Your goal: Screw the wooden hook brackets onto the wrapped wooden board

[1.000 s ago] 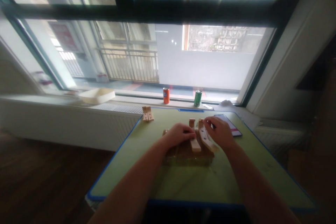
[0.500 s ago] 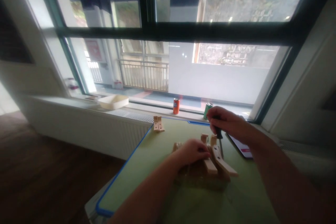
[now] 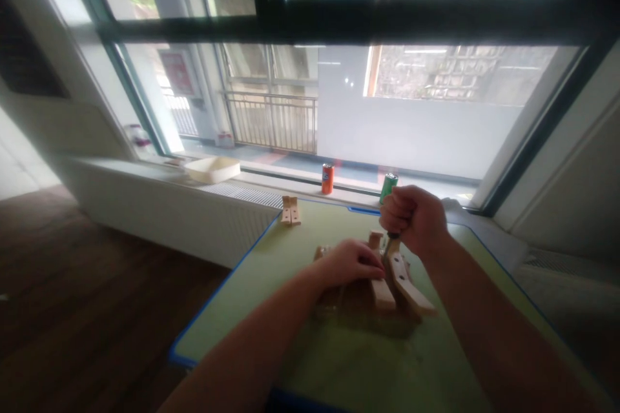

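Observation:
My right hand (image 3: 411,219) is wrapped in a fist round a screwdriver (image 3: 392,235). Only the lower end of its dark handle and part of the shaft show, pointing down at the wooden parts near my left fingertips; the tip is hidden. My left hand (image 3: 349,263) rests on the wooden assembly, fingers closed at a pale wooden piece (image 3: 383,295). Whether a screw is between them cannot be seen. Just right of it lies an angled wooden piece with two dark holes (image 3: 409,287). Another upright wooden end (image 3: 374,239) rises behind my left hand.
Two matching wooden pieces (image 3: 291,211) stand at the back left of the green table (image 3: 252,271) with its blue edge. On the sill are an orange can (image 3: 327,179), a green can (image 3: 388,188) and a cream tray (image 3: 213,171). A radiator (image 3: 194,226) runs below the window.
My right hand has moved the screwdriver left, toward my left fingertips, and now wraps its handle in a fist. My left hand keeps its place on the wood. The view has tilted down.

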A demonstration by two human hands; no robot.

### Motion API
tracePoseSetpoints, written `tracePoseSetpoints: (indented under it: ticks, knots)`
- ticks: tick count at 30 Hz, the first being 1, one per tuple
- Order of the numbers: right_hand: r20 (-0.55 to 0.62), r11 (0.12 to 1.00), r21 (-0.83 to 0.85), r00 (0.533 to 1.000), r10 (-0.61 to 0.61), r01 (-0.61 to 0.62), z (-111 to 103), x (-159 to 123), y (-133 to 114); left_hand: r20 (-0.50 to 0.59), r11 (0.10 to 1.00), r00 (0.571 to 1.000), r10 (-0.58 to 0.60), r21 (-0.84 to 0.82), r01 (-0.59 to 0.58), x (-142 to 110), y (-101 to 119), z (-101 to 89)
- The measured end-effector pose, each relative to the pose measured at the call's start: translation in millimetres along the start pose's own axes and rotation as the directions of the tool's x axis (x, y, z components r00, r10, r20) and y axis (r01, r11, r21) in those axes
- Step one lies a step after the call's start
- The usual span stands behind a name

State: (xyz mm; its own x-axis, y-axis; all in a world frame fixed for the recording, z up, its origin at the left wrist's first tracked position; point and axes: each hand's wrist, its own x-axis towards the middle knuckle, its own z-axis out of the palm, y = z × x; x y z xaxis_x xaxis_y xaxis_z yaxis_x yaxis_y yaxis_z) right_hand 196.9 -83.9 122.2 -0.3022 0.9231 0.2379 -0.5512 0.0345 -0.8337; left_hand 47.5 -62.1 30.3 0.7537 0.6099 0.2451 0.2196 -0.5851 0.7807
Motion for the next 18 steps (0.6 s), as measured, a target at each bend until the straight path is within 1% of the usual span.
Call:
tracePoseSetpoints:
  ticks: [3, 8, 13, 18]
  knots:
    - [-0.031, 1.000, 0.010, 0.999, 0.010, -0.010, -4, 2, 6, -0.009, 1.000, 1.000, -0.009, 0.008, 0.009, 0, 0, 0.4]
    - [0.004, 0.999, -0.041, 1.000, 0.027, -0.027, -4, 1, 14, -0.020, 0.998, 0.999, -0.048, 0.029, 0.048, 0, -2, 3.4]
    - [0.006, 0.997, -0.067, 1.000, 0.030, -0.030, 1, 1, 17, -0.015, 0.998, 0.998, -0.055, 0.032, 0.055, 1, 0, 3.3]
    - [0.018, 0.995, -0.085, 0.999, 0.050, -0.048, 2, 0, 18, -0.014, 0.997, 0.998, -0.061, 0.048, 0.062, 1, 2, 3.4]
